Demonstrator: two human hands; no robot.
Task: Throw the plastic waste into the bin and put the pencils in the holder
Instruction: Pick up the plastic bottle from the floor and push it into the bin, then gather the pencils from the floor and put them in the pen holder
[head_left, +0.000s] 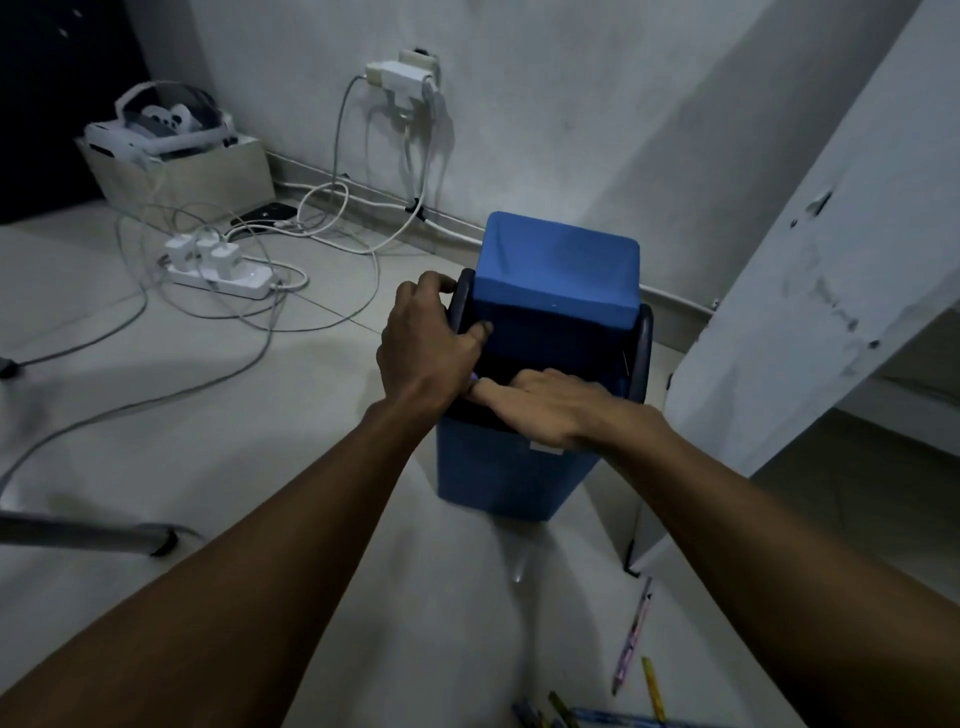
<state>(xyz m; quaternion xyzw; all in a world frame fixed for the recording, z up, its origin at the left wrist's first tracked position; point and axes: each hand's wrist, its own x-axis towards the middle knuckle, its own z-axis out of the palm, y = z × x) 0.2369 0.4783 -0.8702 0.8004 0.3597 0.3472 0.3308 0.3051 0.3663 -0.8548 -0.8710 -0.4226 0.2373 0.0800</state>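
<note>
A blue bin (498, 473) with a swing lid (558, 270) stands on the floor in the middle of the head view. My left hand (428, 343) grips the bin's dark rim at its left side, thumb pressing the tilted lid. My right hand (545, 402) reaches into the opening under the lid, fingers hidden inside; whether it holds anything I cannot tell. Several pencils and pens (631, 644) lie scattered on the floor at the lower right. No holder is in view.
A white power strip (218, 265) with chargers and loose cables sprawls on the floor at left. A box (176, 171) with a white headset stands by the wall. A white furniture panel (810, 291) rises at right. A grey bar (88, 535) lies at lower left.
</note>
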